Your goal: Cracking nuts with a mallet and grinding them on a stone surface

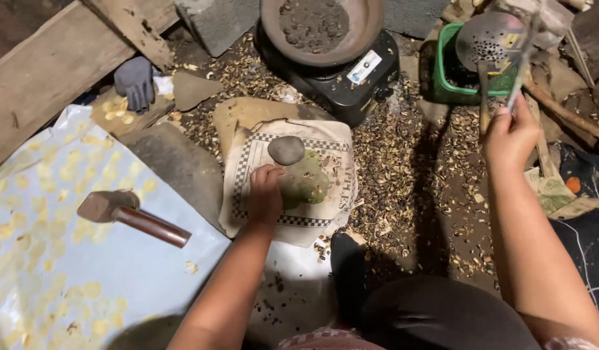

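Grey and smooth, one rounded stone (286,150) lay on a checker-edged cloth (332,139), just beyond the fingertips of the left hand (265,194) and apart from them. That hand rested palm down on the cloth with its fingers curled over the edge of a flat green disc (307,181), which seemed to be a flattened piece of dough or leaf; the view was too dim to say which. The disc lay between the fingers and the stone, touching the stone's lower side.

The right hand (510,133) was raised well to the right, fingers closed around the handle of one perforated metal skimmer (491,40), whose bowl hung over a green basket (442,71). One single-burner stove (351,81) stood behind the cloth with one wok (371,26) of dark sand on it. One wooden-handled mallet (127,214) lay on a pale plastic sheet (118,272) at the left, among many small yellow flattened chips. One grey glove (136,81) lay near the planks.
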